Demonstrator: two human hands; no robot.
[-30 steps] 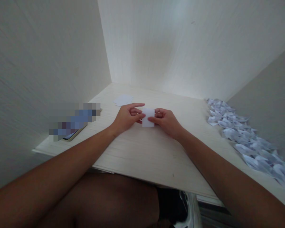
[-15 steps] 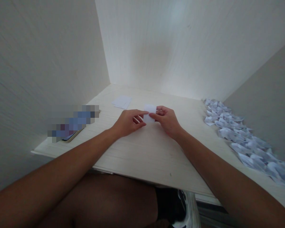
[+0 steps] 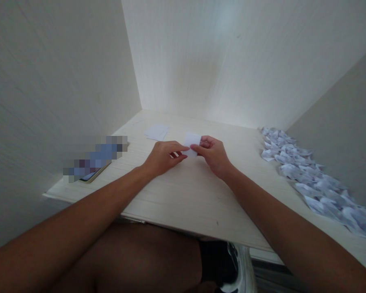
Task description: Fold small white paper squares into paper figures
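A small white piece of paper is held just above the pale table, between my two hands. My right hand pinches its right side, thumb on the near face and fingers curled behind. At the lower left edge of the paper, my left hand has its thumb and index finger closed on it. The tips of both hands nearly meet. Beyond my left hand, several loose white paper sheets lie overlapping on the table.
Folded white paper pieces form a long heap along the right wall. At the left lies a phone, its screen blurred out by blocks. Pale walls enclose the table at left, back and right. My leg is below its front edge.
My left index finger and thumb have drawn closer together at the paper's lower left edge. The paper has tilted slightly. My right hand has hardly moved.
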